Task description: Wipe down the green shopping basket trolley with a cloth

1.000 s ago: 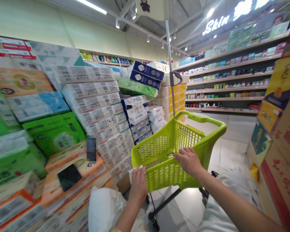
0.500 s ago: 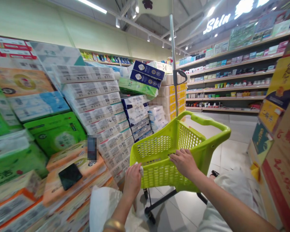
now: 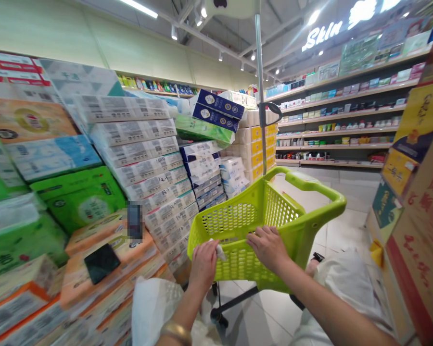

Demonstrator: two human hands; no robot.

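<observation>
Left hand (image 3: 202,264) shifted onto cart (image 3: 238,223) rim, grip closed on tissue (image 3: 219,250)

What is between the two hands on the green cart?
In the head view, only the lime-green plastic basket rim lies between left hand and right hand.

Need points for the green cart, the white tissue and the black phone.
green cart (image 3: 312,218), head view, right rim.
white tissue (image 3: 220,251), head view, corner sticking out of the left hand (image 3: 203,264).
black phone (image 3: 101,263), head view, screen centre.
</observation>
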